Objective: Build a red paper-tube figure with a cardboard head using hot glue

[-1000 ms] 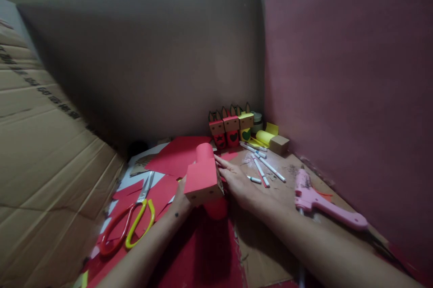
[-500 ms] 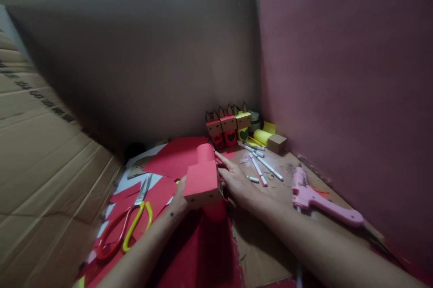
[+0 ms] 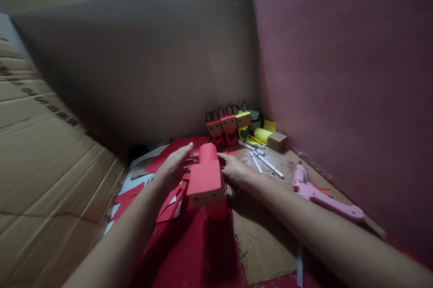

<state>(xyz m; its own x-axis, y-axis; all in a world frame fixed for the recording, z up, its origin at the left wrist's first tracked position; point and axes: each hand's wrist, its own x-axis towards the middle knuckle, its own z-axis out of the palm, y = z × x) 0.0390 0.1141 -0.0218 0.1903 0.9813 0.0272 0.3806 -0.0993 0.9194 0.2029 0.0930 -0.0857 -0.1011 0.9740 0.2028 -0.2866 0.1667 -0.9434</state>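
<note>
A red paper craft (image 3: 204, 180) with a box-shaped cardboard head and a rolled paper tube (image 3: 208, 153) is in front of me. Two dark dots mark the head's near face. My left hand (image 3: 174, 164) is at the craft's left, its fingers stretched out and apart, holding nothing. On the other side, my right hand (image 3: 237, 171) has bent fingers against the craft; some fingertips are hidden behind it. Red paper pieces (image 3: 169, 204) lie under and beside my left arm.
Two red box-headed figures and a yellow figure (image 3: 243, 125) with pointed ears stand at the back. A yellow tube with a box (image 3: 276, 141) lies beside them. Several markers (image 3: 269, 164) and a pink glue gun (image 3: 324, 200) rest on the right. Printed cardboard (image 3: 43, 166) rises at left.
My left hand has come off the craft and spread its fingers. The right fingers are more bent. My left forearm now covers the scissors' place.
</note>
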